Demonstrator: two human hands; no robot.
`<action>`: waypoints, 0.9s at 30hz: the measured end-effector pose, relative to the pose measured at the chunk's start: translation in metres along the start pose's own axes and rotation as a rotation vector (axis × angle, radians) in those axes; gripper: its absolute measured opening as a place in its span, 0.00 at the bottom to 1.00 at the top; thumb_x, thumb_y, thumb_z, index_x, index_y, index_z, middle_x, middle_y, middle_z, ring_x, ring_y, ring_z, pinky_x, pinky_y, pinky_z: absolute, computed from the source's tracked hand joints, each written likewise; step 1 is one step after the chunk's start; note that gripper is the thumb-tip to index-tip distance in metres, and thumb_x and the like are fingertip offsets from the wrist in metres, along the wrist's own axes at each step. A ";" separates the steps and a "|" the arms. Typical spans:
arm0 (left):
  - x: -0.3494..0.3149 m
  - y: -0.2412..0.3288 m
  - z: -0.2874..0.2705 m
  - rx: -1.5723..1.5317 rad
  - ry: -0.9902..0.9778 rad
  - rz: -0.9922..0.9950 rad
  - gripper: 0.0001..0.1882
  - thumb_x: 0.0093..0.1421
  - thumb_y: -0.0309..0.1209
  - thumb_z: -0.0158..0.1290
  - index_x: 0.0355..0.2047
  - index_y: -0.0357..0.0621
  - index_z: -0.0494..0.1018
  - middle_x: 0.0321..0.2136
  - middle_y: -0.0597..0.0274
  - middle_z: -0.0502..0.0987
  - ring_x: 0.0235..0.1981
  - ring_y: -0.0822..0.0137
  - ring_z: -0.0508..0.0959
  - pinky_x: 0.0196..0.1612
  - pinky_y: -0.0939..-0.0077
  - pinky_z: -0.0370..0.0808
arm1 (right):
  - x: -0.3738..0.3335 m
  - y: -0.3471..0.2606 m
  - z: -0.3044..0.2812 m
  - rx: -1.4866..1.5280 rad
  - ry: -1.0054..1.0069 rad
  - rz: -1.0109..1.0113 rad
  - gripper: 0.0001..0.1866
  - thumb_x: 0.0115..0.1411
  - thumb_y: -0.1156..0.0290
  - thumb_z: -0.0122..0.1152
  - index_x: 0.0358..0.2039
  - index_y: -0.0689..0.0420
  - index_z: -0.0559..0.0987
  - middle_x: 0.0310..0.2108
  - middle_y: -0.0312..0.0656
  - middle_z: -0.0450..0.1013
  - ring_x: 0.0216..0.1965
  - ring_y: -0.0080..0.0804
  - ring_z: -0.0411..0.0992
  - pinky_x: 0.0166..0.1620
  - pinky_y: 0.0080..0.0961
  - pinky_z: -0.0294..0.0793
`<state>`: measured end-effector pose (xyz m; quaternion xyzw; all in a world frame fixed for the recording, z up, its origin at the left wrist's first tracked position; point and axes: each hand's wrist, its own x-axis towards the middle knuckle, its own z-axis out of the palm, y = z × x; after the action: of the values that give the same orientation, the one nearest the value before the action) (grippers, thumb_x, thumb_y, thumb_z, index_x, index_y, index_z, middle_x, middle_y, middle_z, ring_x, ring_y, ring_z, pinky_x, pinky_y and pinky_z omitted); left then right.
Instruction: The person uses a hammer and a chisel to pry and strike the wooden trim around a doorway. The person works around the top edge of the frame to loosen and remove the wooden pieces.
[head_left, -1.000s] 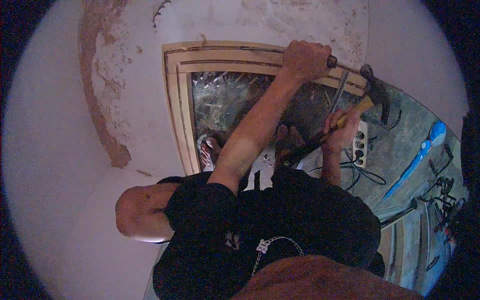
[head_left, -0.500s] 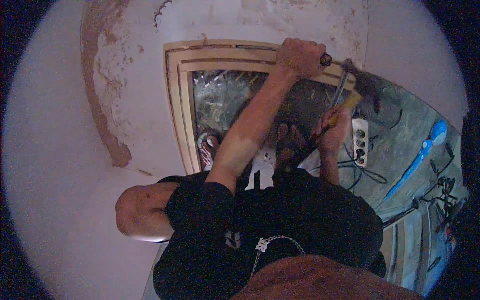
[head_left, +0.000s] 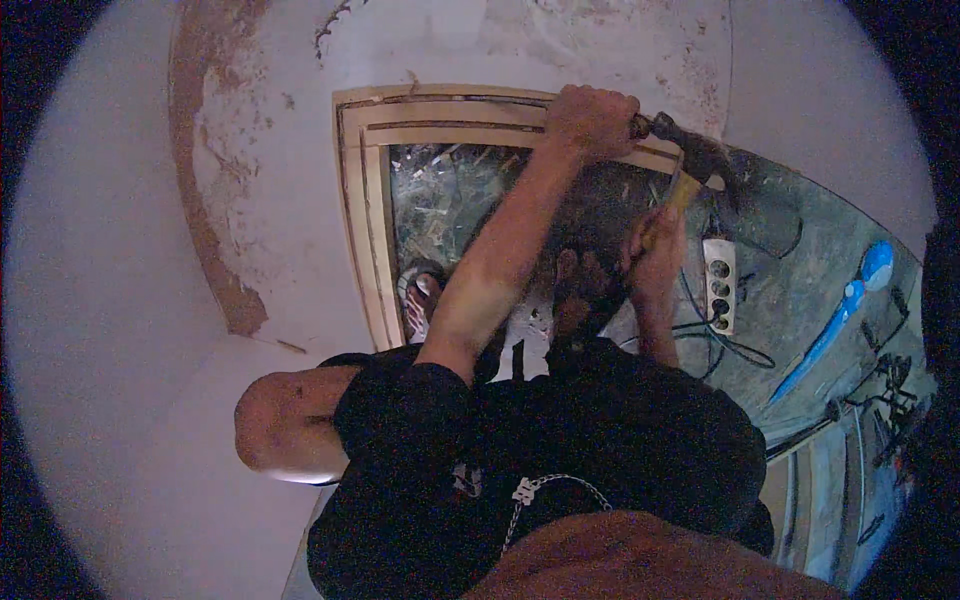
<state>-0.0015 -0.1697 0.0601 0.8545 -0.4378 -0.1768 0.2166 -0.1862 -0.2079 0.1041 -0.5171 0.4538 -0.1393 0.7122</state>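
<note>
over the wooden frame (head_left: 372, 200), the left hand (head_left: 592, 122) is clenching a dark tool handle (head_left: 639, 126); the right hand (head_left: 656, 255), wrapped round a hammer (head_left: 684, 190), is bringing its head nearer that handle, so a blow is likely landing.

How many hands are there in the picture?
2. The left hand is over the wood frame, gripping a dark handle. The right hand is holding the hammer, to the left of the power strip. No others show.
</note>
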 end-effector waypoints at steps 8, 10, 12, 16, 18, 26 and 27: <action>0.001 -0.010 0.004 0.039 0.031 0.001 0.15 0.47 0.44 0.54 0.30 0.51 0.77 0.26 0.57 0.79 0.30 0.54 0.80 0.34 0.56 0.76 | -0.003 -0.001 0.003 0.142 0.005 0.046 0.18 0.67 0.50 0.35 0.31 0.53 0.63 0.15 0.36 0.59 0.10 0.25 0.56 0.12 0.21 0.60; 0.003 -0.013 0.000 0.073 -0.009 -0.056 0.14 0.48 0.45 0.53 0.29 0.51 0.77 0.25 0.57 0.79 0.29 0.54 0.80 0.34 0.56 0.76 | -0.004 0.009 -0.001 -0.087 -0.132 0.068 0.19 0.67 0.50 0.35 0.31 0.53 0.63 0.15 0.36 0.59 0.10 0.25 0.56 0.13 0.22 0.61; -0.001 -0.018 -0.003 0.075 0.000 -0.037 0.15 0.49 0.46 0.52 0.29 0.51 0.77 0.25 0.57 0.79 0.29 0.54 0.80 0.34 0.56 0.76 | -0.005 0.007 0.005 -0.042 -0.094 0.079 0.18 0.67 0.51 0.35 0.31 0.53 0.63 0.15 0.36 0.59 0.10 0.25 0.56 0.12 0.22 0.60; -0.009 -0.024 -0.003 0.110 -0.011 -0.037 0.16 0.50 0.47 0.51 0.29 0.51 0.77 0.25 0.57 0.79 0.28 0.54 0.80 0.33 0.57 0.77 | -0.005 -0.002 0.016 0.324 0.106 0.098 0.17 0.67 0.54 0.35 0.31 0.53 0.63 0.15 0.36 0.59 0.10 0.25 0.57 0.12 0.22 0.60; -0.006 -0.024 -0.003 0.109 0.011 -0.056 0.16 0.49 0.48 0.51 0.29 0.52 0.77 0.25 0.57 0.79 0.28 0.53 0.80 0.31 0.58 0.77 | -0.007 0.006 0.017 0.057 -0.020 0.026 0.16 0.67 0.54 0.35 0.31 0.53 0.63 0.14 0.36 0.59 0.10 0.25 0.57 0.12 0.23 0.59; -0.010 -0.009 -0.020 -0.023 0.201 0.002 0.14 0.45 0.46 0.54 0.27 0.54 0.77 0.24 0.59 0.79 0.27 0.57 0.80 0.31 0.58 0.77 | -0.008 -0.010 0.014 0.246 -0.002 0.008 0.16 0.67 0.54 0.36 0.34 0.53 0.64 0.14 0.35 0.56 0.09 0.25 0.55 0.12 0.24 0.60; -0.005 -0.007 -0.020 0.002 0.199 -0.014 0.14 0.44 0.46 0.54 0.27 0.54 0.77 0.23 0.59 0.79 0.26 0.57 0.80 0.30 0.58 0.77 | -0.011 -0.012 0.010 0.261 0.002 0.016 0.16 0.67 0.54 0.37 0.34 0.53 0.64 0.14 0.35 0.56 0.09 0.25 0.55 0.12 0.24 0.60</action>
<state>0.0103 -0.1579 0.0735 0.8711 -0.4082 -0.0922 0.2570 -0.1808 -0.1995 0.1202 -0.4161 0.4367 -0.1924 0.7741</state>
